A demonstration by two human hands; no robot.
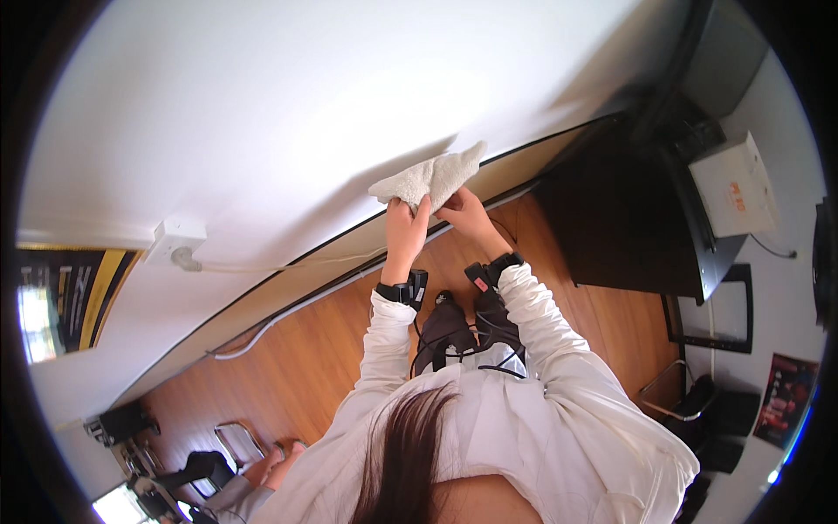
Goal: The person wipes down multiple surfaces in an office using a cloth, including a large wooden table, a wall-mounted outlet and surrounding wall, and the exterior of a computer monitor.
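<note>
Both hands meet at the lower edge of a cream terry cloth (429, 177), which lies pressed flat against the white wall (288, 105) near the picture's centre. The left hand (406, 225), at 7 o'clock of the cloth, has its fingers clamped on the cloth's edge. The right hand (464, 214), at 5 o'clock, pinches the same edge, fingers together on it. A white socket box (175, 237) sits on the wall well apart at 9 o'clock.

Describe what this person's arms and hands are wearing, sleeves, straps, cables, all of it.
Both arms are in long white fabric sleeves. The left hand and right hand are bare, no gloves. Each wrist carries a black strap with a small black box-shaped device; the right one shows a red mark. Thin black cables trail from them toward the chest.
</note>
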